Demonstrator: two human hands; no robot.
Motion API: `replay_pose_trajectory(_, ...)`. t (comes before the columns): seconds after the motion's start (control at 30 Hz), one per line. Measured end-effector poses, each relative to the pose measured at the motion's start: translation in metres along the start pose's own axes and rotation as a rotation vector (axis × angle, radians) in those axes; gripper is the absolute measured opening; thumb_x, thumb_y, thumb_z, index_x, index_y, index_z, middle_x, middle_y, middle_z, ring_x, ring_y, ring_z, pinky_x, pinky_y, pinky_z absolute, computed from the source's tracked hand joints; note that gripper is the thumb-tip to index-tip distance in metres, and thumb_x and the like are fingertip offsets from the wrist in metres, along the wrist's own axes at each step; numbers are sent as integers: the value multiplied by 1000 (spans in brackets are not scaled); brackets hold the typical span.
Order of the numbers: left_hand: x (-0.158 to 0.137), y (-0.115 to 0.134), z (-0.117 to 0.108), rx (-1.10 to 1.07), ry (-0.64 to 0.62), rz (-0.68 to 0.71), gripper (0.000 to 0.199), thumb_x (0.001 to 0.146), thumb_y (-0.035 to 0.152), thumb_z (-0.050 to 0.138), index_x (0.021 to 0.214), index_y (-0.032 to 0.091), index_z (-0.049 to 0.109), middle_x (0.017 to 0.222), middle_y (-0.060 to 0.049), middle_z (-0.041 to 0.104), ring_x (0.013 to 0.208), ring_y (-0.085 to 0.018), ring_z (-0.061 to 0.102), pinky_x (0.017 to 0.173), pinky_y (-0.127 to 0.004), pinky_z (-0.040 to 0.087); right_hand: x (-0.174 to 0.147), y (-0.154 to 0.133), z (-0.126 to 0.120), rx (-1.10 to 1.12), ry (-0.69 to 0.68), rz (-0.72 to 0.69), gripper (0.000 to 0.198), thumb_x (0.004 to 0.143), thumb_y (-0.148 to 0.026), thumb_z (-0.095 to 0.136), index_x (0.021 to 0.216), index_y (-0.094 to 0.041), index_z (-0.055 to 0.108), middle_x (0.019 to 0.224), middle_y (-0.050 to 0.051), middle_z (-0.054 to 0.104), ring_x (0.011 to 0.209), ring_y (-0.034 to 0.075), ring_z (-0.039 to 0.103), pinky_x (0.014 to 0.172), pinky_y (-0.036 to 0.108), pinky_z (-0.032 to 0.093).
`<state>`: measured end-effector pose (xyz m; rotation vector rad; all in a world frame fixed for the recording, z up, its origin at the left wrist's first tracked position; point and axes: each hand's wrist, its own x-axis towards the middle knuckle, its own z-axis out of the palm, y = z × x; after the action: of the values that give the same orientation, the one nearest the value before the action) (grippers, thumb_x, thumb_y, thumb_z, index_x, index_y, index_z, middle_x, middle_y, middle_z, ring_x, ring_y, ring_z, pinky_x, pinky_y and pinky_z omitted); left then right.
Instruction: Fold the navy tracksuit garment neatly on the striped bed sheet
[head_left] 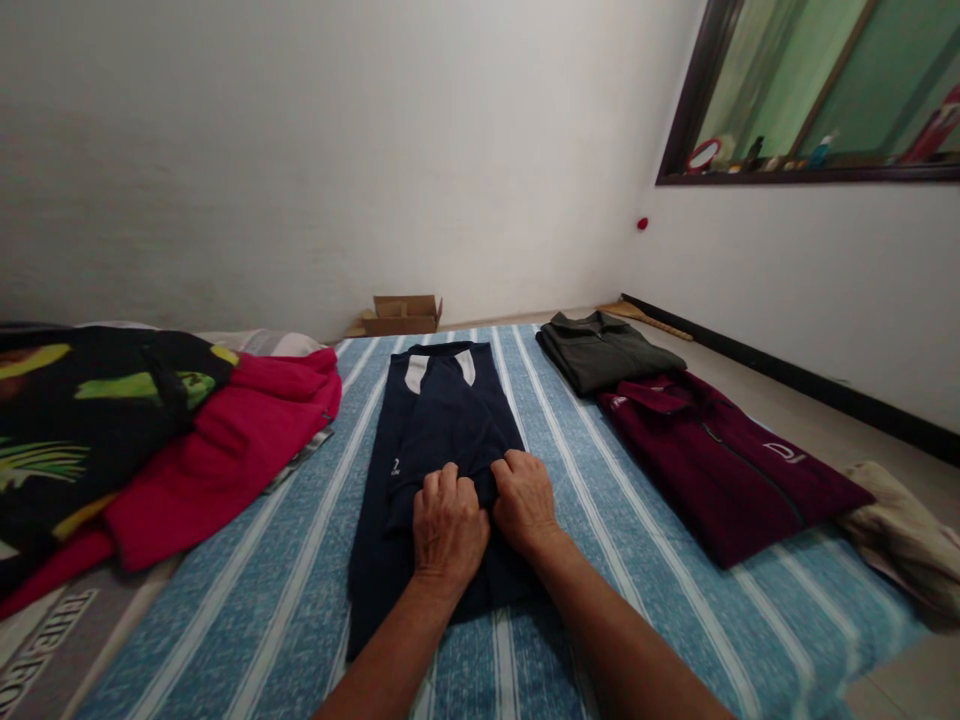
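Observation:
A navy garment (439, 420) with white collar patches lies lengthwise, folded into a narrow strip, on the blue striped mattress cover (247, 590). My left hand (448, 527) and my right hand (525, 500) sit side by side on its middle. The fingers of both are curled and pinch a fold of the navy cloth between them. Both forearms reach in from the bottom edge.
A maroon zip jacket (720, 465) and a dark green folded top (604, 350) lie to the right. A red garment (225, 450) and a black patterned cloth (82, 420) are piled at left. A beige cloth (900, 535) lies at the right edge, and a cardboard box (401, 314) stands by the wall.

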<state>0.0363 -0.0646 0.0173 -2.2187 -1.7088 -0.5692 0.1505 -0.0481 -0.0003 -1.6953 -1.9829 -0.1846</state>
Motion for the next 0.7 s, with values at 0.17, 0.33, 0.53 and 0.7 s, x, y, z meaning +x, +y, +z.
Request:
replay_pose_trajectory(0.17, 0, 1, -3, -8, -15, -5, 11, 69, 14, 56, 78, 15, 61, 108, -14, 59, 101, -31, 50, 80, -42, 45, 0, 3, 1, -7, -25, 11, 20, 78, -4, 47, 81, -18, 61, 86, 8, 58, 84, 21, 48, 74, 32, 33)
replay_pose_trajectory(0.33, 0, 1, -2, -13, -26, -14, 11, 69, 14, 55, 78, 14, 62, 108, -14, 59, 102, -30, 50, 81, -42, 45, -1, 6, 1, -2, -44, 9, 21, 76, -4, 48, 83, -18, 62, 86, 8, 58, 84, 21, 49, 74, 33, 33)
replay_pose_trajectory(0.53, -1, 0, -1, -9, -31, -16, 14, 69, 12, 54, 80, 14, 62, 111, -14, 59, 103, -30, 50, 82, -42, 44, 0, 6, 0, -10, -79, 15, 21, 78, -5, 48, 84, -19, 62, 87, 7, 59, 84, 21, 50, 73, 32, 33)
replay_pose_trajectory(0.7, -1, 0, -1, -25, -7, -16, 19, 67, 11, 56, 85, 14, 59, 112, -14, 59, 103, -30, 50, 83, -42, 45, 0, 6, 0, -10, -70, 10, 21, 78, -4, 48, 84, -19, 62, 87, 7, 59, 83, 21, 49, 73, 32, 32)
